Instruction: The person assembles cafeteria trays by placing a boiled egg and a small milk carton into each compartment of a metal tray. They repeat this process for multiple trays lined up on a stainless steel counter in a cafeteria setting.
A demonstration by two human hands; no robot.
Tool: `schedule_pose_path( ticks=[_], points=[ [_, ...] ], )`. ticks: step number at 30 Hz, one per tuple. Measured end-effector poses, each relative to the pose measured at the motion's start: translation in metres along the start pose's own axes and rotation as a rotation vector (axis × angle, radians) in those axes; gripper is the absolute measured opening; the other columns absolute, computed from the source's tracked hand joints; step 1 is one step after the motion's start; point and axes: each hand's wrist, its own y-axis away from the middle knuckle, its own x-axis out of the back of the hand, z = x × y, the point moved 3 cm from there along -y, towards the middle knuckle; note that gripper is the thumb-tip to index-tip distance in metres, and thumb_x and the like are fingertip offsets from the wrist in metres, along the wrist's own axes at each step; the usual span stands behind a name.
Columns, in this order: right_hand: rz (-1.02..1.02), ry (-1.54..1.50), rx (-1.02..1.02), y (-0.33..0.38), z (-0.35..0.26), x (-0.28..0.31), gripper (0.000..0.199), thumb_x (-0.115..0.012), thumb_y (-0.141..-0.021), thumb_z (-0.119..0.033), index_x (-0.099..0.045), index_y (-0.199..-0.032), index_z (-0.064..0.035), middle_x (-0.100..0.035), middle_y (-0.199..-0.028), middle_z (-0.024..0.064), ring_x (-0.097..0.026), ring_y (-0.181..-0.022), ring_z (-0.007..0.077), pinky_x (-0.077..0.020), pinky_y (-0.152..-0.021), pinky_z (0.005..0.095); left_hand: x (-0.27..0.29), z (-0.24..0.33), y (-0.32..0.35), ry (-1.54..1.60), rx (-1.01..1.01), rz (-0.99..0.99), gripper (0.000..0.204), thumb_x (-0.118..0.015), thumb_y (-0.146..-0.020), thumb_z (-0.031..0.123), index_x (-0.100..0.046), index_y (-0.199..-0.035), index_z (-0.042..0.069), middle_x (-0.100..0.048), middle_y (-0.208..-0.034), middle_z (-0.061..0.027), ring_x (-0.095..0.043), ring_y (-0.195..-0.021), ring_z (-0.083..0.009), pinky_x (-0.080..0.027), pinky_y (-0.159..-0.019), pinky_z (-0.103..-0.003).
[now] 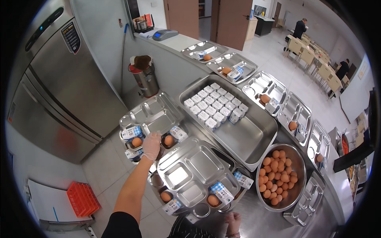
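L hand (151,145) gloved, fingers curled on edge of top tray (152,115), 2 tray stacks, approx 20 milk cartons (214,107) in pan, R hand (233,223) fisted, empty, at counter edge (254,222), floor (104,166) open at left.

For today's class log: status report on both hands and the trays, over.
Left hand gloved, on stacked trays beside an egg. Right hand low, grip unclear. Milk cartons crowd the trays.

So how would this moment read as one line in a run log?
left hand: gloved, on edge of steel tray stack | right hand: bare, low near front tray | egg bowl: full | milk cartons: in pan
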Motion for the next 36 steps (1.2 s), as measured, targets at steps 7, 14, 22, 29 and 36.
schedule_pose_path(
  ticks=[7,14,22,29,36],
  points=[
    [0.098,-0.019,0.141,-0.005,-0.003,-0.015,0.018,-0.053,-0.093,-0.018,-0.052,-0.099,-0.0019,-0.056,-0.077,0.0034,-0.053,-0.061,0.0091,-0.0442,-0.053,0.0222,0.028,0.006,0.008,0.196,0.106,0.099,0.029,-0.054,-0.081,0.006,-0.056,-0.110,0.001,-0.056,-0.102,-0.0148,-0.054,-0.097,-0.0306,-0.046,-0.083,-0.038],
    [0.231,0.207,0.477,-0.006,-0.019,-0.010,0.015,-0.050,-0.094,-0.017,-0.053,-0.097,-0.0024,-0.058,-0.075,0.0032,-0.052,-0.058,0.0078,-0.0413,-0.051,0.0215,0.032,0.011,0.149,0.898,0.686,0.220,0.038,-0.047,-0.091,0.007,-0.041,-0.128,0.001,-0.043,-0.121,-0.0159,-0.044,-0.113,-0.0258,-0.036,-0.098,-0.034],
    [-0.056,0.069,0.113,0.004,-0.057,-0.065,0.011,-0.053,-0.092,-0.013,-0.056,-0.091,-0.0024,-0.059,-0.070,0.0039,-0.053,-0.053,0.0091,-0.0397,-0.049,0.0208,0.014,0.052,0.260,1.515,1.185,-0.151,0.021,-0.044,-0.095,0.020,-0.050,-0.106,0.003,-0.053,-0.088,-0.0033,-0.051,-0.077,-0.0111,-0.043,-0.068,-0.027],
    [0.189,0.574,0.682,-0.010,-0.068,-0.053,0.010,-0.060,-0.083,-0.009,-0.060,-0.080,0.0005,-0.056,-0.102,0.0179,-0.055,-0.098,0.0238,-0.0456,-0.083,0.0335,0.035,0.078,0.245,1.579,1.328,-0.002,0.013,-0.046,-0.093,0.016,-0.052,-0.094,0.005,-0.054,-0.081,-0.0008,-0.050,-0.070,-0.0091,-0.042,-0.061,-0.025],
    [0.232,0.542,0.557,-0.014,-0.060,-0.047,0.012,-0.061,-0.081,-0.009,-0.062,-0.078,0.0019,-0.045,-0.124,0.0252,-0.044,-0.117,0.0343,-0.0387,-0.094,0.0374,0.013,0.072,0.260,1.591,1.268,-0.048,0.015,-0.045,-0.093,0.015,-0.050,-0.101,0.003,-0.054,-0.087,-0.0014,-0.052,-0.076,-0.0098,-0.042,-0.065,-0.025]
  ],
)
